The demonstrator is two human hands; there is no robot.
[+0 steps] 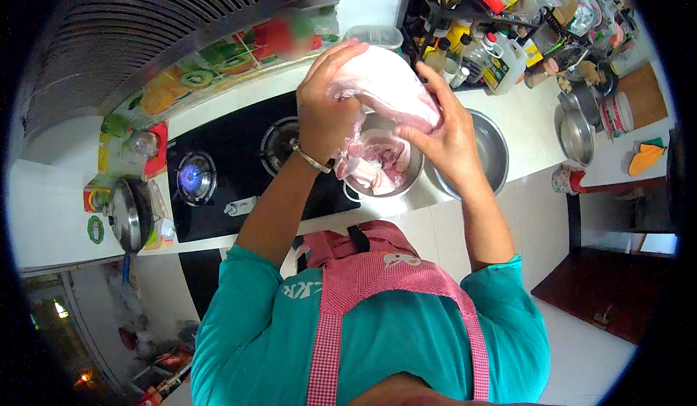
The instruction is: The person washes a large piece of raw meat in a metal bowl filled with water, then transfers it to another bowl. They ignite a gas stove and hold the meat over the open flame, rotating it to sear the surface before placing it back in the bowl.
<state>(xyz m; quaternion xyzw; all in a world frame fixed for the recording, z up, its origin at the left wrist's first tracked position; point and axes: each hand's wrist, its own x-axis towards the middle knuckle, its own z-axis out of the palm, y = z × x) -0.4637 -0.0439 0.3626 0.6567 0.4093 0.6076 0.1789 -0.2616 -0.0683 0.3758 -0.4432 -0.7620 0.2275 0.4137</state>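
Note:
Between my hands I hold a large piece of raw meat [385,79], pale and smooth on top with pink flesh at its edges. My left hand [324,108], a bracelet at its wrist, is closed against the meat's left side. My right hand [446,130] grips the opposite side, its thumb at the lower edge and its fingers spread along the right end. Under the meat stands a metal pot [415,177] with more pink and whitish raw meat [385,166] in it. Part of that meat hangs at the pot's left rim, below my left hand.
Left of the pot is a black gas stove [232,130] with a blue flame on its left burner [196,179]. A metal basin [494,152] sits right of the pot. Bottles [475,54] crowd the back counter. A lidded wok [129,214] stands far left.

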